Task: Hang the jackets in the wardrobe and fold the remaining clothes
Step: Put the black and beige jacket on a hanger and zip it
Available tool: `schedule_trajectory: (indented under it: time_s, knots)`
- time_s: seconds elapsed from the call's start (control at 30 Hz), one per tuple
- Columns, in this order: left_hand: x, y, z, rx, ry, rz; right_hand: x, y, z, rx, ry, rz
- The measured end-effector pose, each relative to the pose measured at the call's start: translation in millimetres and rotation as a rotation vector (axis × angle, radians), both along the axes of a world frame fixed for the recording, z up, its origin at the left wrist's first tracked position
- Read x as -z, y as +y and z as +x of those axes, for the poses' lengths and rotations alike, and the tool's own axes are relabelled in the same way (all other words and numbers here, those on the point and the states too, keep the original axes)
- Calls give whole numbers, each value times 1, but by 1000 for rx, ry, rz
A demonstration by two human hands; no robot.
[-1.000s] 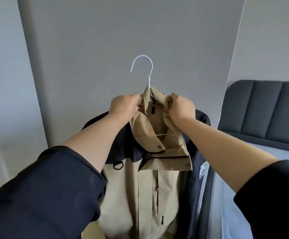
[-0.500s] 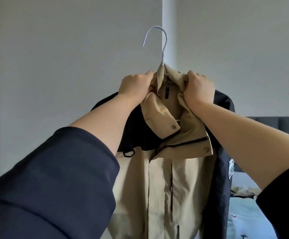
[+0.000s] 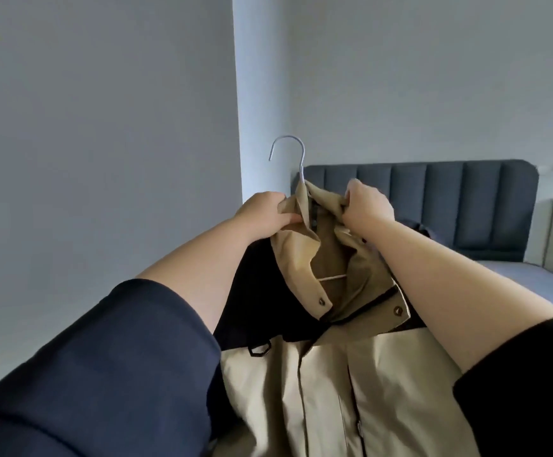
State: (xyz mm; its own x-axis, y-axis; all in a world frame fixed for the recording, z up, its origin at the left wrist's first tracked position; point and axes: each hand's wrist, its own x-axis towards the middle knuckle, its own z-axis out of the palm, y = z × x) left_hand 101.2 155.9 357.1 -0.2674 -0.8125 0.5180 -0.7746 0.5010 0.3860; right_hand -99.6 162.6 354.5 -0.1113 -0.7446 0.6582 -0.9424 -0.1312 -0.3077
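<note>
Both hands, left hand and right hand, pinch the jacket collar, fingers curled; hanger hook at twelve o'clock. Hanging step; next likely needs the wardrobe rail, unseen.

Dark padded headboard, grey bed beneath

The jacket hangs on a hanger, with the bed headboard behind it to the right.

The fabric jacket is beige with black shoulder panels; the thin wire hanger is white. The padded, ribbed headboard is dark blue-grey, the plain walls pale grey, the long sleeves navy.
</note>
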Motion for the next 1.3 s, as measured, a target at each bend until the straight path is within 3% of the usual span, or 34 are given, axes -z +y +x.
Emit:
schedule_trajectory:
  time_s: [0.13, 0.23, 0.37, 0.47, 0.6, 0.7, 0.77, 0.83, 0.9, 0.97, 1.03, 1.13, 1.3]
  knots:
    - [101, -41, -11, -1, -72, 328, 107, -40, -16, 54, 36, 235]
    - [156, -69, -23, -125, -53, 395, 167, -67, -24, 155, 176, 241]
    - [207, -103, -48, -334, 256, 411, 207, -100, -22, 164, -86, 232]
    - [238, -128, -56, -361, 461, 404, 240, -105, -16, 61, -218, 183]
    - [303, -124, -57, -312, 314, 251, 330, -78, -14, 53, -295, 271]
    - [378, -91, -56, -272, 301, 419, 412, -59, -14, 105, -370, 513]
    - [430, -66, -55, -224, 250, 653, 460, -50, -14, 143, -547, 727]
    - [471, -42, -52, -218, 274, 831, 495, -45, -15, 201, -846, 897]
    - [495, -28, -48, -203, 334, 915, 509, -47, -17, 245, -1098, 950]
    - [505, -31, -41, -129, 264, 893, 512, -56, -20, 248, -1195, 957]
    - [510, -37, -36, -37, 98, 840, 510, -65, -19, 238, -1155, 1006]
    - [518, -33, -34, 43, -183, 717, 513, -73, -8, 214, -847, 1050]
    - [529, -27, -29, 85, -302, 691, 513, -64, 5, 253, -470, 1143]
